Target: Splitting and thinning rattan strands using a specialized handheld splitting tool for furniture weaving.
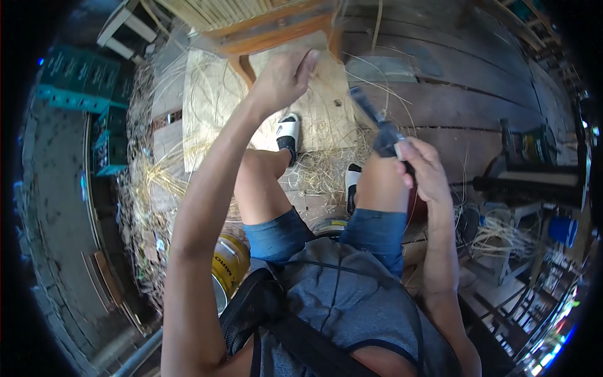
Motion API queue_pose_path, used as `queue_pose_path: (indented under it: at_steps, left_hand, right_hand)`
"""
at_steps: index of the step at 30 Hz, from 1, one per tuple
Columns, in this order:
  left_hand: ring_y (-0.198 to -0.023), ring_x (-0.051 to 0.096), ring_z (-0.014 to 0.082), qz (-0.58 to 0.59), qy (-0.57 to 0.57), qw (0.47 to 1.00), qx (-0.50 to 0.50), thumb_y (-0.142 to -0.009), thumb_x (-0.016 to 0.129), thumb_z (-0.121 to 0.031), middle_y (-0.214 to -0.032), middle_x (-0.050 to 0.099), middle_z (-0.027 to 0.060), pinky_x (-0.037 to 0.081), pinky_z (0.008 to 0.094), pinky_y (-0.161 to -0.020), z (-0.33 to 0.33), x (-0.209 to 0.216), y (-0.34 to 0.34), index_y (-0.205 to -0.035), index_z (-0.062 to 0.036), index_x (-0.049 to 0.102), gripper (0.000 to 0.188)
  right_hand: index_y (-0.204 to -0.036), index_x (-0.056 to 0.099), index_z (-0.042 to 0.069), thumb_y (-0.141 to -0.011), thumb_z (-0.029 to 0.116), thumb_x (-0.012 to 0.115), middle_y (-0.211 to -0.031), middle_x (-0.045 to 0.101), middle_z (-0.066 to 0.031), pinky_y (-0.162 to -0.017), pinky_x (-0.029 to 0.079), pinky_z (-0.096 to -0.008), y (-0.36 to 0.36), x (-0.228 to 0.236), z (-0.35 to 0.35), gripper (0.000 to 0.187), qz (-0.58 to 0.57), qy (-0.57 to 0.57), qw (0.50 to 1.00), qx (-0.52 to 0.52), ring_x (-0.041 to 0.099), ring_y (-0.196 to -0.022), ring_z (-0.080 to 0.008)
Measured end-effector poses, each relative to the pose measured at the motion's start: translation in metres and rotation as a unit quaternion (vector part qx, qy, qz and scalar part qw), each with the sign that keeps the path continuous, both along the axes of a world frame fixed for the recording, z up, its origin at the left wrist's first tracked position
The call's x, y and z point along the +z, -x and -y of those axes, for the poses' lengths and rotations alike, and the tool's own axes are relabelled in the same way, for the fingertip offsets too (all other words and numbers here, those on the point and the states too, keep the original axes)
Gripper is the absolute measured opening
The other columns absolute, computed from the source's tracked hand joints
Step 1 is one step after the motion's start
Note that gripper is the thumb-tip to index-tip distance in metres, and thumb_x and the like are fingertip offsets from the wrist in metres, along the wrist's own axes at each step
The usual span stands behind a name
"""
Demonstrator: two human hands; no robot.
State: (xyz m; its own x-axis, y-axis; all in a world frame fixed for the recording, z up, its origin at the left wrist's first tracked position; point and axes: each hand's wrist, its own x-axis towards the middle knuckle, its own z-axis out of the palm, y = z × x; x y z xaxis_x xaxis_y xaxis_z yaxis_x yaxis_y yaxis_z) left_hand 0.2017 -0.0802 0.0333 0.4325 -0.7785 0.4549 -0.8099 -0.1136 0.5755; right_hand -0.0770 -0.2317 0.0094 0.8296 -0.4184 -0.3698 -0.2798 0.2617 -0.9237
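Note:
My left hand (286,81) is closed, thumb against the curled fingers, just in front of a brown wooden chair frame (276,39). Whatever it pinches, if anything, is too thin or hidden to make out. The chair carries pale cane strands (220,11) along its upper part. My right hand (428,168) grips a dark tool with a long narrow end (369,107), held above my right knee and pointing up and to the left. Motion blurs the tool, so its kind is unclear. Its tip is apart from the chair.
A pale sheet (210,100) lies under the chair on a plank floor (452,103). Loose cane strips (320,173) litter the ground around my feet. A yellow can (231,261) stands beside my left thigh. Green crates (78,78) line the left; a dark bench (534,179) stands at right.

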Motion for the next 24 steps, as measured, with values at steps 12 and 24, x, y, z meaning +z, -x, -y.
queue_pose_path:
  at_steps: [12, 24]
  left_hand:
    - [-0.091, 0.065, 0.0275, -0.133, -0.131, 0.973, 0.134, -0.094, 0.057, -0.022, -0.102, 0.066, 0.0169, 0.051, 0.0367, -0.08, -0.039, -0.145, -0.125, -0.113, -0.0081, 0.06, 0.024]
    - [-0.07, 0.065, 0.0309, -0.369, -0.314, 0.812, 0.325, -0.085, 0.058, -0.035, -0.078, 0.065, 0.0221, 0.05, 0.0395, -0.065, -0.196, -0.417, -0.116, -0.089, -0.0008, 0.068, 0.036]
  right_hand:
    - [-0.092, 0.053, 0.011, -0.098, 0.037, 0.048, -0.056, 0.044, 0.0017, -0.033, 0.029, -0.0207, 0.002, -0.054, 0.087, 0.028, 0.024, -0.122, 0.96, -0.249, 0.038, -0.037, -0.0061]
    - [-0.092, 0.05, 0.012, -0.1, 0.035, 0.044, -0.056, 0.044, 0.0001, -0.031, 0.028, -0.0215, -0.114, -0.149, 0.015, 0.025, -0.184, -0.155, 0.969, -0.059, 0.037, -0.036, -0.0077]
